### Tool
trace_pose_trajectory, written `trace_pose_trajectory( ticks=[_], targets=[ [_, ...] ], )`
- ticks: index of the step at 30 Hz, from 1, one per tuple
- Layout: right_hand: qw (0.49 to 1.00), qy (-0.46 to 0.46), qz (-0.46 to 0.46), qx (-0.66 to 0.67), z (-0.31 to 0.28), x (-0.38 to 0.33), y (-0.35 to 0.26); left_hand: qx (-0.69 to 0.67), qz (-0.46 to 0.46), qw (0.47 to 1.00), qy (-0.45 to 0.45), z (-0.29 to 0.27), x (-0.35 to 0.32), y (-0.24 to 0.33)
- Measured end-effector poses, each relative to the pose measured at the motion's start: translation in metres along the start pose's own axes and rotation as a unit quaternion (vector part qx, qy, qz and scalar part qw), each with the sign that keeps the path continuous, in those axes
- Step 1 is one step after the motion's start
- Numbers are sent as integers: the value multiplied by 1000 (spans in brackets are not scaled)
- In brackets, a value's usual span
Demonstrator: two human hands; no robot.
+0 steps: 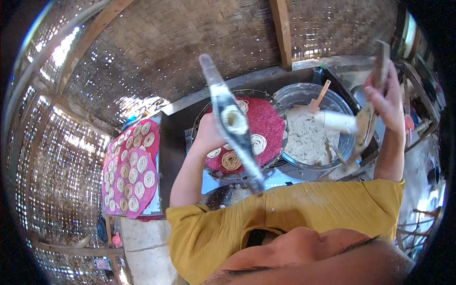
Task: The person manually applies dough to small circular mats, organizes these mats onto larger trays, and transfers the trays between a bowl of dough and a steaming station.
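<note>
In my left hand (208,134) is the long metal lower half of a hand press (227,109), tilted over a round tray. Its round cup holds pale dough (234,121). My left fingers are partly hidden behind it. My right hand (390,99), raised at the right, is closed on the press's upper half, a plunger with a handle (365,124) and a white cylinder (338,121) pointing left. The two halves are apart. Beneath the lower half, pink cloth (266,118) covers the tray, with several coiled dough strands (231,160) on it.
A large grey basin (285,95) of pale dough (306,140) stands right of the tray. A wooden-handled scraper (324,90) and a stick (335,149) lean in it. At the left, more coils (142,164) lie on pink cloths. A woven wall (190,38) rises behind.
</note>
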State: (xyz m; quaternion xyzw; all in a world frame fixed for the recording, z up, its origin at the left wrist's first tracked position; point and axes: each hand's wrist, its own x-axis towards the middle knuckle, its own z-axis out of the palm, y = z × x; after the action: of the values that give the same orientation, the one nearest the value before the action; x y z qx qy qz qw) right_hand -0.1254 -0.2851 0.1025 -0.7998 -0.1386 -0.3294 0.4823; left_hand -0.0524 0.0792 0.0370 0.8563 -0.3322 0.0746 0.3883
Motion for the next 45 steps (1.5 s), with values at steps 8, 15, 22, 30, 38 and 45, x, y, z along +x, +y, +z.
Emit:
trace_pose_trajectory(
  ticks=[8, 15, 22, 30, 38, 45],
  targets=[
    [859, 336, -77, 379, 67, -32, 46, -602, 35, 797, 34, 99, 34, -13],
    [775, 247, 33, 581, 116, -52, 48, -472, 155, 807, 318, 91, 47, 3],
    [755, 253, 129, 591, 122, -41, 43, -470, 189, 825, 250, 80, 42, 11],
    [923, -268, 173, -215, 106, -99, 158, -522, 189, 787, 268, 48, -5, -44],
    [680, -460, 322, -471, 67, -119, 215, -547, 110, 726, 403, 14, -58, -49],
    [649, -493, 310, -490, 48, -124, 222, -592, 158, 671, 418, -4, -94, -61]
  ],
)
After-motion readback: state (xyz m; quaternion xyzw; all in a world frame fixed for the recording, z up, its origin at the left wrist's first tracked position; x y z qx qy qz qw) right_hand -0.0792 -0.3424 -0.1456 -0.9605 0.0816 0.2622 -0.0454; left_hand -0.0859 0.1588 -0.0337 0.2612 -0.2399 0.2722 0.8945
